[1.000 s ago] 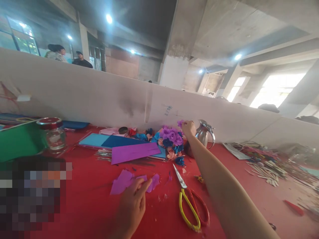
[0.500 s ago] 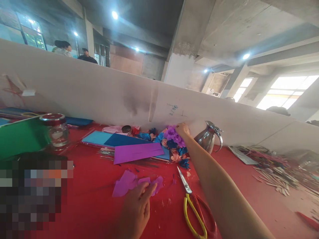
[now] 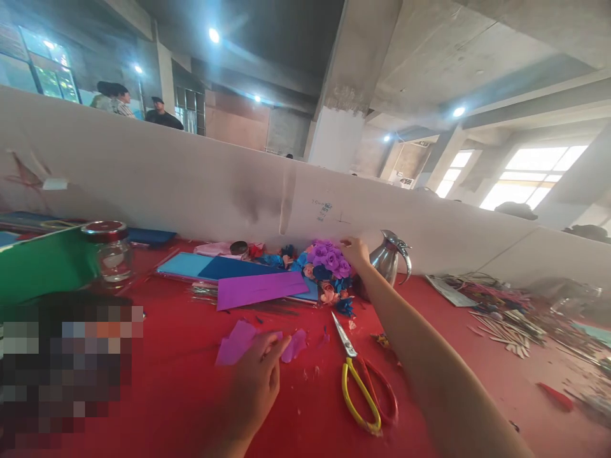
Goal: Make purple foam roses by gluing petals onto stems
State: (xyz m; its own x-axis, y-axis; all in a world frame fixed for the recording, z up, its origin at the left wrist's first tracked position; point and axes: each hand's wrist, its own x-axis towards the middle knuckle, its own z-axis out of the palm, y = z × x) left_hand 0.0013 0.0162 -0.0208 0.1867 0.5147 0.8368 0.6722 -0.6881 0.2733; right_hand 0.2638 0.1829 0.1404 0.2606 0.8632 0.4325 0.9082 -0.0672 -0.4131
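Note:
My left hand [image 3: 258,381] is over the red table with its fingers curled in a pinch at a cut purple paper piece; its fingertips are partly hidden. More purple paper pieces [image 3: 237,342] lie around it. My right hand [image 3: 356,253] is stretched far forward beside a bunch of purple paper flowers [image 3: 329,257], just right of them. Its fingers are loosely bent and apart, with nothing visible in them. Blue and pink paper flowers [image 3: 328,292] lie below the purple ones. Scissors [image 3: 361,385] with yellow and red handles lie between my arms.
A purple paper strip [image 3: 260,289] rests on blue sheets [image 3: 186,262]. A metal jug [image 3: 384,257] stands behind my right forearm. At left are a lidded glass jar [image 3: 114,261] and a green board [image 3: 45,264]. Sticks [image 3: 503,331] lie at right. A white partition [image 3: 205,178] runs behind; people are beyond it.
My right hand has drawn slightly off the purple flowers, to their right, showing more of them. My left hand stays by the purple pieces. The whole view has shifted a little.

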